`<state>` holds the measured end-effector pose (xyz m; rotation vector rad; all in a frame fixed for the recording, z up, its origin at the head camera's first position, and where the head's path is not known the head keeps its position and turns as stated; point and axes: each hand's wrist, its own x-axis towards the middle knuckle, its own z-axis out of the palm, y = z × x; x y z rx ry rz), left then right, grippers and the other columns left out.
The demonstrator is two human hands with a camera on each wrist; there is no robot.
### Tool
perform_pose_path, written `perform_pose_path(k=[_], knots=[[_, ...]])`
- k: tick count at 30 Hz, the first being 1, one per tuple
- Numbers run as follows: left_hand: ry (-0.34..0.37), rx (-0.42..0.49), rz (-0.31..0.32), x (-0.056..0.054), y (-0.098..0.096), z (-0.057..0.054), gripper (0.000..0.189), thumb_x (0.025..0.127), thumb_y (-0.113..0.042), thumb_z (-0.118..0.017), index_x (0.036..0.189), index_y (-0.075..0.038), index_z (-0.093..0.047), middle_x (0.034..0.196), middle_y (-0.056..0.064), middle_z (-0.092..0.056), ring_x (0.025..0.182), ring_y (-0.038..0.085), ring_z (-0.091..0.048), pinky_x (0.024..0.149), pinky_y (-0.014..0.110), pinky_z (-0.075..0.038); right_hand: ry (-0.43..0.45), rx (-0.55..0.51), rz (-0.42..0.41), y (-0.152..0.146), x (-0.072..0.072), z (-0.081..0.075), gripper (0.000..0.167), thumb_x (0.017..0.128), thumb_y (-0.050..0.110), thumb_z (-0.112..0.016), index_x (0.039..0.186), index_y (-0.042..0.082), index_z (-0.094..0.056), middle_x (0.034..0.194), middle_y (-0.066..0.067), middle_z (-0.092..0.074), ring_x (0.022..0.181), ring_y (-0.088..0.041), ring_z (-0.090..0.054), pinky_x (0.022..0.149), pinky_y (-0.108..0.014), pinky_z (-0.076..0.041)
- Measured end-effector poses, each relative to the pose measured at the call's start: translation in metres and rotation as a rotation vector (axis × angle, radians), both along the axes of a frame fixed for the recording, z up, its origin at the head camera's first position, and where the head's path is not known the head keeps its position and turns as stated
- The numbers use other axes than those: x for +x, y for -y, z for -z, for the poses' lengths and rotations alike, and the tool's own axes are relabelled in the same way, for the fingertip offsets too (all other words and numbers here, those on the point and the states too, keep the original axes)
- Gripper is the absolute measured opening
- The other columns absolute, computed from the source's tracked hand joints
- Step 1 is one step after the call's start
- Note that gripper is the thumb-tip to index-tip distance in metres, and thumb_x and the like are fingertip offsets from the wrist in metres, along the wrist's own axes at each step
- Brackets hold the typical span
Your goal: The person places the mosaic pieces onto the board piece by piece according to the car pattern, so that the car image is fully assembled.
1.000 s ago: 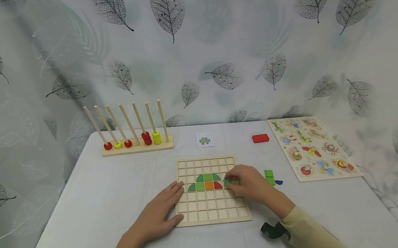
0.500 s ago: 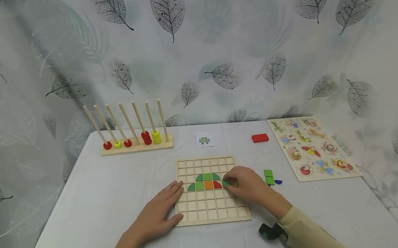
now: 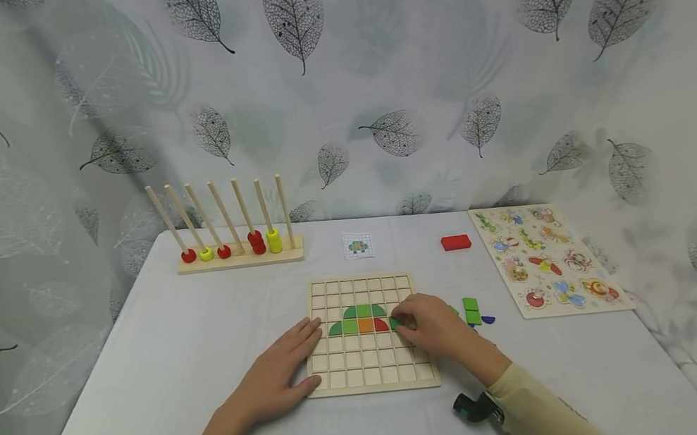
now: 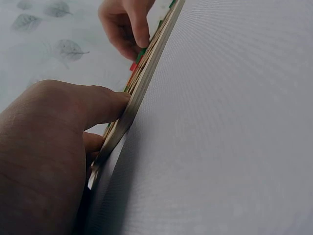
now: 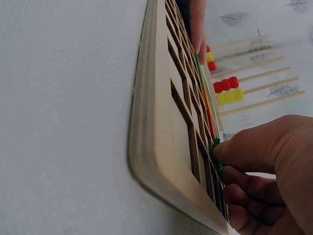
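Observation:
A wooden grid board [image 3: 372, 378] lies flat on the white table. Across its middle two rows sit green squares, dark green rounded corner pieces, an orange square [image 3: 365, 325] and a red quarter-circle [image 3: 381, 324]. My left hand [image 3: 272, 374] rests with extended fingers along the board's left edge, its thumb touching the lower left rim. Just right of the red piece, my right hand [image 3: 436, 325] pinches a dark green piece [image 5: 216, 143] between thumb and index finger, right at the grid. Those fingers partly hide the piece in the head view.
Loose green squares [image 3: 471, 311] and a blue piece [image 3: 489, 319] lie right of the board. Behind it are a small pattern card [image 3: 358, 245] and a red block [image 3: 456, 242]. A peg stand [image 3: 241, 259] with beads stands back left; an animal puzzle board [image 3: 547, 260] lies right.
My right hand has shifted slightly left, bringing the dark green piece close beside the red one; over the last half second it barely moves. The left hand stays in place.

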<state>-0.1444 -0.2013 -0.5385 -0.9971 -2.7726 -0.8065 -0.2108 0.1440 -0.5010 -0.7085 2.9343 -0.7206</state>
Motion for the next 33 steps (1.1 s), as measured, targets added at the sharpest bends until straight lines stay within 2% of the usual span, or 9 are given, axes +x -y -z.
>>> perform_pose_path(k=[9, 16, 27, 33], knots=[[0.007, -0.001, -0.004, 0.0001, -0.0002, -0.0008, 0.077, 0.101, -0.039, -0.071, 0.164, -0.003, -0.046, 0.174, 0.006, -0.036, 0.162, 0.028, -0.03, 0.125, 0.055, -0.035, -0.01, 0.003, 0.017, 0.0037, 0.0012, -0.0015, 0.017, 0.09, 0.011, -0.087, 0.106, 0.011, -0.083, 0.09, 0.009, -0.068, 0.081, -0.01, -0.056, 0.075, -0.032, -0.055], [0.026, -0.002, -0.01, 0.0005, -0.0002, -0.0009, 0.077, 0.102, -0.04, -0.07, 0.165, -0.004, -0.045, 0.175, 0.004, -0.034, 0.162, 0.027, -0.028, 0.125, 0.055, -0.034, 0.022, -0.011, 0.031, 0.0036, 0.0017, 0.0002, 0.017, 0.092, 0.014, -0.086, 0.109, 0.013, -0.084, 0.096, 0.009, -0.072, 0.085, -0.007, -0.061, 0.081, -0.031, -0.059], [0.015, -0.003, -0.007, 0.0006, -0.0005, -0.0002, 0.077, 0.101, -0.039, -0.071, 0.165, -0.004, -0.045, 0.175, 0.004, -0.035, 0.162, 0.027, -0.028, 0.125, 0.055, -0.035, 0.045, -0.039, 0.042, 0.0018, 0.0028, -0.0016, 0.016, 0.093, 0.014, -0.085, 0.109, 0.014, -0.084, 0.098, 0.009, -0.072, 0.087, -0.007, -0.062, 0.082, -0.032, -0.059], [0.012, 0.002, -0.002, 0.0003, -0.0004, 0.0012, 0.077, 0.101, -0.038, -0.072, 0.165, -0.004, -0.045, 0.175, 0.004, -0.035, 0.162, 0.027, -0.028, 0.125, 0.055, -0.034, 0.016, -0.047, 0.031, -0.0007, 0.0029, -0.0038, 0.016, 0.094, 0.015, -0.086, 0.11, 0.015, -0.084, 0.099, 0.009, -0.072, 0.089, -0.008, -0.062, 0.084, -0.033, -0.059]])
